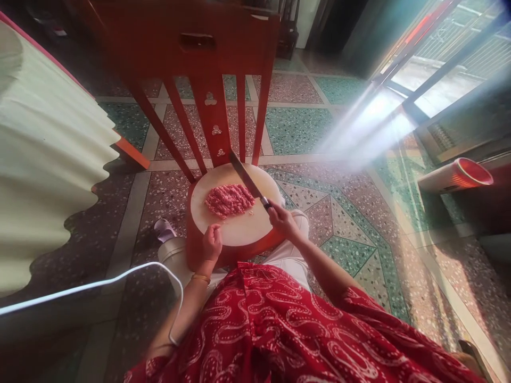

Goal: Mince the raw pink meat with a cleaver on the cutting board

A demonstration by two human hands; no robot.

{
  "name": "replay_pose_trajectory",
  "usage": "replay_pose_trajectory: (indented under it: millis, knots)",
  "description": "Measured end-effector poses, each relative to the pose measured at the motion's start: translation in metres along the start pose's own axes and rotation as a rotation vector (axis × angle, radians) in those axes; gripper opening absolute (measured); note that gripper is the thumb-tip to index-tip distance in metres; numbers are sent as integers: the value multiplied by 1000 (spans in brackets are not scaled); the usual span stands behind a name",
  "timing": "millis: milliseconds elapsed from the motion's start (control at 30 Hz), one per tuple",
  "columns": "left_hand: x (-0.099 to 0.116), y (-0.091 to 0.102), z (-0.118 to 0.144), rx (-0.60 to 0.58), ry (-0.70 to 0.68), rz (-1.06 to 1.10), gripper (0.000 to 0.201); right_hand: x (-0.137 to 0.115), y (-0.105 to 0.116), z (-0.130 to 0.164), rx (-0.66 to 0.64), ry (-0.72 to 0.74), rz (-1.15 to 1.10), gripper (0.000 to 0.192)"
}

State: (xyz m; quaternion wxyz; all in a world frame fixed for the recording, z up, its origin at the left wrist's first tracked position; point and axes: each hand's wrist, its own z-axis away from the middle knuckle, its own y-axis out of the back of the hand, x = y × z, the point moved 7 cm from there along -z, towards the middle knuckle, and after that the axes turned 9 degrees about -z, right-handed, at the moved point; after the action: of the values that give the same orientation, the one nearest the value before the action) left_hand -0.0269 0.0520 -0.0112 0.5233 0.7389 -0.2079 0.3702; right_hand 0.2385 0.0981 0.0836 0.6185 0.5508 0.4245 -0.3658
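A round pale cutting board point(247, 234) lies on the seat of a red wooden chair point(195, 250) in front of me. Spread on the board is a flat mound of minced meat point(229, 200), with a few small bits by its lower right edge. My right hand point(281, 219) is closed round the dark handle of a knife point(246, 178). Its blade slants up and left, beside the meat's right side, with the tip near the chair back. Close to the board's lower left edge, my left hand point(213, 242) has its fingers curled shut; whether anything is inside is hidden.
The slatted chair back point(209, 106) rises behind the board. A cream cloth point(48, 170) hangs at the left, and a white cable point(99, 284) crosses the lower left. On the right stand a pale cylindrical bin point(443, 178) and a bright doorway point(431, 74).
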Motion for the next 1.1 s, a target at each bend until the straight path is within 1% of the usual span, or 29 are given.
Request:
replay_pose_trajectory:
  millis: [67,100,200,267,300,400,467,600,667,767,833,867,1000,1033,1100]
  knots:
    - [0,0,0,12,1,-3,15,-2,2,-1,53,32,27,51]
    - [1,0,0,22,0,-6,15,0,0,-1,59,23,63,50]
    - [2,2,0,30,-3,-5,15,7,-6,-3,-1,-41,161,44]
    - [2,2,0,17,1,3,15,4,-4,-3,-31,-50,150,44]
    - [3,2,0,8,3,3,15,-1,-1,-3,-24,-33,126,46]
    - [3,3,-1,5,3,-4,15,-15,13,-3,74,37,75,50]
    - [3,3,-1,19,-1,-7,14,-13,15,-3,108,45,98,48]
    - [0,1,-1,22,4,3,16,5,3,-4,-9,-28,165,42]
    - [-1,0,-1,6,-1,8,16,3,4,-5,-18,-28,137,43]
    - [0,1,-1,12,8,-12,16,-10,13,-4,67,34,90,47]
    - [1,2,-1,24,11,-22,16,-11,15,-3,107,58,86,47]
    - [2,2,-1,23,11,-25,16,-8,13,-3,92,46,94,46]
    - [2,1,-1,5,8,-25,18,7,1,-1,-33,-30,104,43]
    - [1,0,-1,3,7,-27,17,6,1,-1,-40,-31,87,44]
    - [0,0,-1,7,9,-33,17,-2,3,-1,-9,2,48,47]
